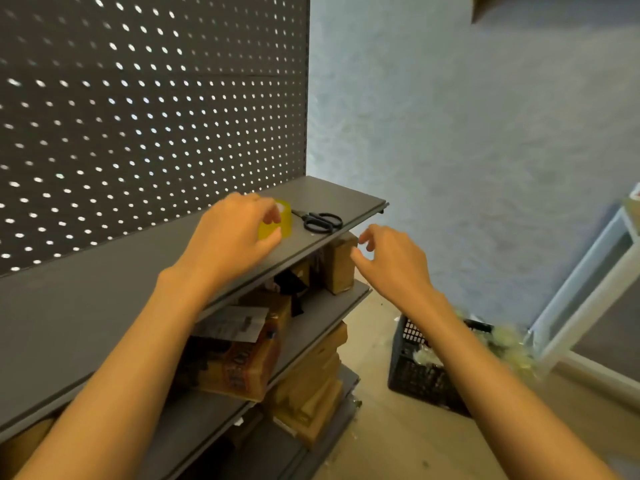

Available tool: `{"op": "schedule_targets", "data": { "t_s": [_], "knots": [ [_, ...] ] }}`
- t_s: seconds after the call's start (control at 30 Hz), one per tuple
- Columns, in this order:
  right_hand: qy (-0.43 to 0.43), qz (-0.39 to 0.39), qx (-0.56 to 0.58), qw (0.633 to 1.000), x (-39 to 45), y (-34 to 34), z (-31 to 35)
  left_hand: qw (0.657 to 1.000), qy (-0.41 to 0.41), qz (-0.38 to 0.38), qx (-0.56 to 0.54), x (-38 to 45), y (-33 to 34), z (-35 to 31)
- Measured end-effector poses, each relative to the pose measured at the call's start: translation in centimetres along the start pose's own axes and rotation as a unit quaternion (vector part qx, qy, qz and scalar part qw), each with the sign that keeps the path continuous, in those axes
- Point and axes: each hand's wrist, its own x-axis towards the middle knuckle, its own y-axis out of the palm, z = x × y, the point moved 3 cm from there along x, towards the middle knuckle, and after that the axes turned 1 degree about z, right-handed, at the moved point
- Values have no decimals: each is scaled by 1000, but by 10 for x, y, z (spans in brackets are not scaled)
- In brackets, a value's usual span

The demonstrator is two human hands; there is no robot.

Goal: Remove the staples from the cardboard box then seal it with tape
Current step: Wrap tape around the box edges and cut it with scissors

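My left hand [232, 230] grips the tape [277, 220] — scissors [322, 221] lie at 3 o'clock, nearer my open right hand [391, 261].

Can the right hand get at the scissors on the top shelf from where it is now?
Probably yes. The right hand hangs open just off the shelf edge, and the scissors lie bare near that edge, beside the tape roll that the left hand grips.

This looks like a shop stockroom. A dark perforated back panel [149, 98] fills the upper left of the frame, grey metal shelves [104, 306] below it hold stacked cardboard boxes [311, 386], and a black plastic crate [419, 372] sits on the floor at lower right.
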Motion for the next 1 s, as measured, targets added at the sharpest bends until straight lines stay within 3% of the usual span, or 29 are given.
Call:
{"op": "schedule_targets", "data": {
  "t_s": [0.37, 0.7, 1.0],
  "knots": [
    [-93, 104, 20, 990, 106, 61, -10, 995, -78, 55, -26, 82, 81, 47],
    [-104, 197, -11, 975, 162, 117, -13, 984, -148, 99, 25, 98, 119, 66],
    [-152, 217, 5, 964, 175, 128, -19, 977, -164, 109, 79, 100, 133, 61]
  ]
}}
